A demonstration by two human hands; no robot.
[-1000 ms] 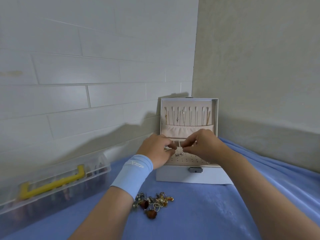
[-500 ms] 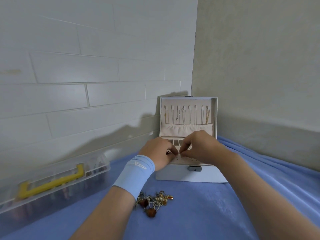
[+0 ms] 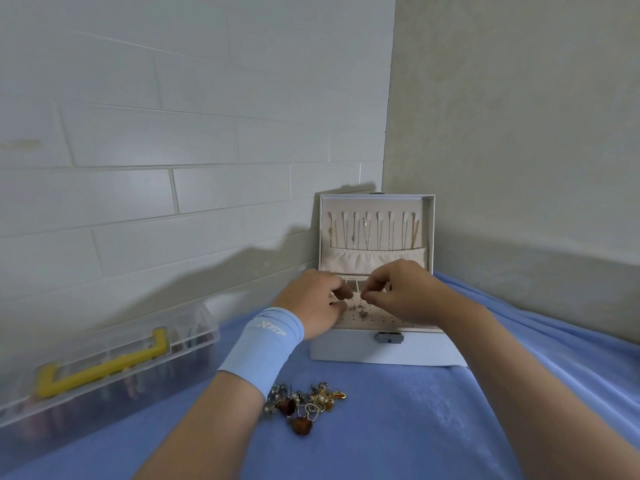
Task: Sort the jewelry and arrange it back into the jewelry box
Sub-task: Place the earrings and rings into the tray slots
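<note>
A white jewelry box (image 3: 384,351) stands open on the blue cloth, its lid upright with several necklaces (image 3: 374,230) hanging inside. Both hands hover over its perforated earring panel (image 3: 367,318), where a few small earrings (image 3: 362,310) sit. My left hand (image 3: 317,301), with a light blue wristband, rests at the panel's left edge, fingers curled. My right hand (image 3: 403,292) pinches its thumb and forefinger together above the panel; something tiny may be between them, too small to tell. A pile of loose jewelry (image 3: 304,403) lies on the cloth in front of the box.
A clear plastic case with a yellow handle (image 3: 104,368) lies at the left against the tiled wall. The blue cloth (image 3: 415,427) covers the surface. Walls meet in a corner right behind the box.
My hands have drawn slightly apart over the earring panel, uncovering the small earrings between them. The jewelry pile and the box have not moved.
</note>
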